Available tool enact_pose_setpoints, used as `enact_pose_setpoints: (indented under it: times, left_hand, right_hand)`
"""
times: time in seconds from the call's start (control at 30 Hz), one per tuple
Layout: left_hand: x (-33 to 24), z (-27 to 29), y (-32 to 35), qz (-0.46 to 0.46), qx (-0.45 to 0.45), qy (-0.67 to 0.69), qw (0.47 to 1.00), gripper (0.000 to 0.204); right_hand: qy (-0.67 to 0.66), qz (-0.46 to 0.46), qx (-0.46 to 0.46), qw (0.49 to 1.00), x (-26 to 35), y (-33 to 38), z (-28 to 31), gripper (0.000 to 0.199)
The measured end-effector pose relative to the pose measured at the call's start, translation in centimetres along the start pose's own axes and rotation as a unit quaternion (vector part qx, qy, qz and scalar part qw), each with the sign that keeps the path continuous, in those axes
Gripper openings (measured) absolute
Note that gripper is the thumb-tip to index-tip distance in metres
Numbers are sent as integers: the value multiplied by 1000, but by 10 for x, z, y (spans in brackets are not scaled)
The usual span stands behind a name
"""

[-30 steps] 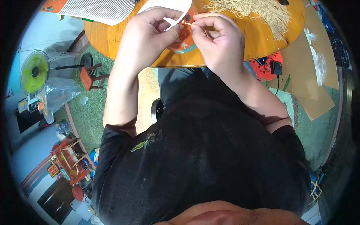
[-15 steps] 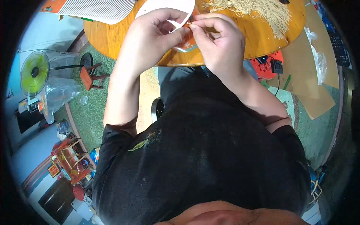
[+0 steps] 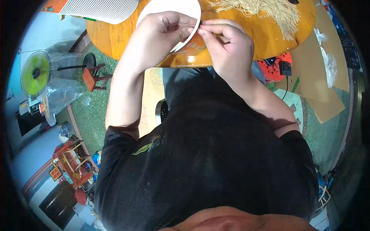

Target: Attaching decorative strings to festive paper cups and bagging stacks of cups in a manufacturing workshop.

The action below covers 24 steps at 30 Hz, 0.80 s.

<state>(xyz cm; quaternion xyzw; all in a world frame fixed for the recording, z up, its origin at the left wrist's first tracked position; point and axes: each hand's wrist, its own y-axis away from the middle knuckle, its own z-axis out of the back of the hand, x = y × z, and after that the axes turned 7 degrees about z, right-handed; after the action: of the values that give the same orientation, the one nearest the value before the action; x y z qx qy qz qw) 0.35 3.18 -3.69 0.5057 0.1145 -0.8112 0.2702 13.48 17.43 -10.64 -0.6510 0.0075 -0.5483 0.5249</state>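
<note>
Over the near edge of the wooden table (image 3: 110,40), my left hand (image 3: 156,40) grips a white card with a rounded outline (image 3: 169,6), thumb and fingers closed at its right side. The card stands tilted, its narrow edge turned toward me. Right beside that edge, my right hand (image 3: 233,44) has thumb and forefinger pinched together. Whatever lies between those fingertips is too small to make out. A loose bundle of cream cords (image 3: 279,19) lies on the table to the right of my hands.
A spread stack of white cards (image 3: 102,9) with an orange piece sits at the table's far left. On the left floor stand a green-bladed fan (image 3: 36,73) and a small wooden stool (image 3: 89,80). Cardboard (image 3: 310,79) and a red perforated seat (image 3: 269,71) are at right.
The card has turned: its orange printed face, visible before, is now mostly hidden and its edge shows. Both hands have shifted slightly toward me, still close together at the card's edge.
</note>
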Motion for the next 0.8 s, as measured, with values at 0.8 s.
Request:
enact_pose_setpoints:
  times: [0.8]
  left_hand:
    - [-8, -43, 22, -61, -164, 4, 985, 10]
  right_hand:
    - [-126, -133, 114, 976, -11, 10, 8, 12]
